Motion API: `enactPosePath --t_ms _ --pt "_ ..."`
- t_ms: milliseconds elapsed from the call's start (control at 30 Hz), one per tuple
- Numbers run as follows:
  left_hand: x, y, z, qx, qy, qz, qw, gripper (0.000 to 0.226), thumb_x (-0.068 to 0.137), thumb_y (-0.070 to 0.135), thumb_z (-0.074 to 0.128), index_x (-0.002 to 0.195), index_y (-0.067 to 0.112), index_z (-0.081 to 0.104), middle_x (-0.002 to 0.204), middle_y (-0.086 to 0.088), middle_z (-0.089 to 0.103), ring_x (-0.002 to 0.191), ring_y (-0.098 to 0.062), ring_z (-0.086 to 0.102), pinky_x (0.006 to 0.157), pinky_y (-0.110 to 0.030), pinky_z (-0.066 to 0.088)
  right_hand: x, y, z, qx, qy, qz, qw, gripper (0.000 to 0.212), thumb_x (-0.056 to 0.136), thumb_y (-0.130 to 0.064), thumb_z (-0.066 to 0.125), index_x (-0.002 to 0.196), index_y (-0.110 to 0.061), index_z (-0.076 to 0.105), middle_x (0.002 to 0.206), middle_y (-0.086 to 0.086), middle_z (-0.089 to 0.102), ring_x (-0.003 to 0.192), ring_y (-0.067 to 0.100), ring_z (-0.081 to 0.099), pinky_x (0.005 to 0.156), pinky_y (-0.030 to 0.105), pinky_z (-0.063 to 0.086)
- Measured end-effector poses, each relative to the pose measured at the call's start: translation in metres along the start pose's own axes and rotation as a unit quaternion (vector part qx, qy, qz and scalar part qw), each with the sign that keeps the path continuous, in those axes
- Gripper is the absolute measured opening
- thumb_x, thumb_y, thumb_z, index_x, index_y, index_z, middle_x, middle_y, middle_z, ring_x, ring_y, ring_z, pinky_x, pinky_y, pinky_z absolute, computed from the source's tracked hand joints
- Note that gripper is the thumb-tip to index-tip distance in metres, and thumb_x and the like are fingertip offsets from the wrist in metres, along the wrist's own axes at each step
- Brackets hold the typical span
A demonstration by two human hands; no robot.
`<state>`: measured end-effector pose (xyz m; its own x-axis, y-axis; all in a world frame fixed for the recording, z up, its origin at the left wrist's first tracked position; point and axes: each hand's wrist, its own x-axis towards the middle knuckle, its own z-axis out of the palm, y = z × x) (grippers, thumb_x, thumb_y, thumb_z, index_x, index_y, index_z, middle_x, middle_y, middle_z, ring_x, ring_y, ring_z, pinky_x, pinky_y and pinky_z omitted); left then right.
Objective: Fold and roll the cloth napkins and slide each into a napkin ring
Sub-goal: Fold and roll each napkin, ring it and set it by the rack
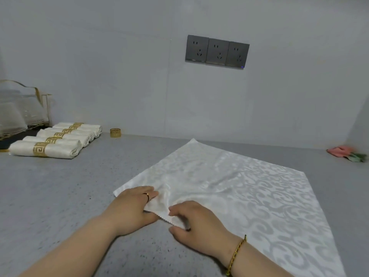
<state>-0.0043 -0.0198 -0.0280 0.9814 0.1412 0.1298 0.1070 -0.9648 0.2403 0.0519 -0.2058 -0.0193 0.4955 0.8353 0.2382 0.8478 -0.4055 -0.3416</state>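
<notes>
A white damask napkin lies spread flat on the grey countertop. Its near left edge is bunched up between my hands. My left hand pinches that folded edge, a ring on one finger. My right hand grips the same edge just to the right, fingers curled around the cloth, a gold cord bracelet on its wrist. A loose gold napkin ring stands by the wall. Several rolled white napkins in gold rings lie in a row at the back left.
A clear rack with gold trim stands at the far left. A pink and green cloth lies at the back right. Three grey wall sockets sit above the counter.
</notes>
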Motion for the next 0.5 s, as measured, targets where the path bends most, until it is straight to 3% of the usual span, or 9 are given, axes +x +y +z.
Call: enactPosePath --t_ms 167,233,300,367,500 --pt "-0.007 0.006 -0.004 0.029 0.045 -0.022 0.998 0.104 0.048 0.069 0.005 0.140 0.031 0.033 0.146 0.016 0.031 0.134 -0.003 0.027 0.103 -0.015 0.024 -0.008 -0.001 -0.005 -0.046 -0.019 0.005 0.999 0.046 0.092 -0.032 0.048 0.136 -0.022 0.041 0.140 -0.004 0.043 0.130 0.013 0.034 0.102 0.022 0.030" --pt "-0.010 0.003 -0.007 0.045 0.051 -0.019 0.997 0.081 0.069 0.065 0.016 0.140 0.031 0.032 0.146 0.017 0.031 0.133 -0.003 0.028 0.103 -0.015 0.025 -0.016 -0.002 -0.009 -0.068 -0.021 0.003 0.997 0.044 0.094 -0.027 0.045 0.137 -0.020 0.039 0.142 -0.002 0.041 0.131 0.015 0.034 0.104 0.022 0.029" --pt "-0.017 0.001 -0.014 0.062 0.047 -0.022 0.997 0.053 0.089 0.045 0.035 0.140 0.031 0.031 0.147 0.016 0.029 0.134 -0.004 0.027 0.104 -0.016 0.023 -0.026 0.001 -0.014 -0.097 -0.025 0.003 0.995 0.043 0.093 -0.021 0.043 0.136 -0.019 0.041 0.141 -0.001 0.042 0.129 0.017 0.036 0.102 0.024 0.032" --pt "-0.027 -0.002 -0.018 0.071 0.049 -0.023 0.996 0.047 0.093 0.034 0.042 0.139 0.032 0.033 0.145 0.016 0.032 0.133 -0.004 0.028 0.102 -0.015 0.025 -0.038 0.006 -0.020 -0.130 -0.029 0.015 0.991 0.043 0.090 -0.015 0.041 0.133 -0.018 0.042 0.137 0.000 0.044 0.125 0.018 0.040 0.097 0.026 0.036" --pt "-0.056 -0.011 -0.024 0.077 0.038 -0.040 0.996 0.045 0.093 0.031 0.043 0.136 0.036 0.035 0.143 0.018 0.033 0.132 -0.002 0.030 0.101 -0.014 0.027 -0.061 0.019 -0.034 -0.179 -0.024 0.046 0.983 0.040 0.085 -0.012 0.038 0.121 -0.017 0.053 0.126 0.001 0.053 0.117 0.020 0.049 0.089 0.025 0.039"
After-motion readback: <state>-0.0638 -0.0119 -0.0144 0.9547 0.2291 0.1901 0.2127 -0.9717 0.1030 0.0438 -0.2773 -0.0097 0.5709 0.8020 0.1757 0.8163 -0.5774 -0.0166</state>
